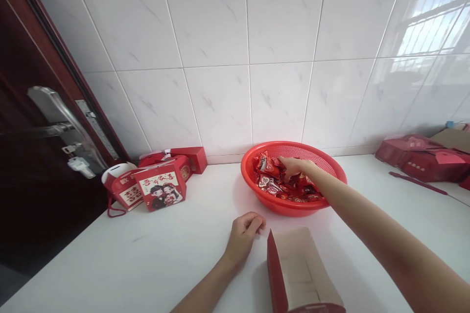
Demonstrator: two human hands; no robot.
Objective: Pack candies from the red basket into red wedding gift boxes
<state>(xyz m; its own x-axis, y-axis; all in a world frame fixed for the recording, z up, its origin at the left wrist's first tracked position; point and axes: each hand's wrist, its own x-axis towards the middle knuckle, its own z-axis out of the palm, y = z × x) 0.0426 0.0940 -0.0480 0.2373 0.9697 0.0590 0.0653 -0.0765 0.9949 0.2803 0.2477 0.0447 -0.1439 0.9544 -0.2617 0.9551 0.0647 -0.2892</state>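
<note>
White marbled tiles (216, 19) cover the whole back wall, and a plain white tabletop (191, 254) runs along below them. So, red plastic basket (293, 209) on the far side, a bit right of centre, with a bunch of shiny red wrapped packets (270, 183) in it. The right hand (296, 168) is down in there, fingers in among the packets, but I honestly can't tell if they've pinched one. The left hand (246, 230) rests just in front of the basket, fingers curled closed, nothing visible in them. Right beside it, on the near side, there's an open box (278, 274), red outside and tan inside. Far left is a cluster of red boxes, the front one (163, 191) with a cartoon couple on it, near a dark door (33, 181) with keys (81, 165) hanging at the lock. More red boxes (422, 156) sit far right.
</note>
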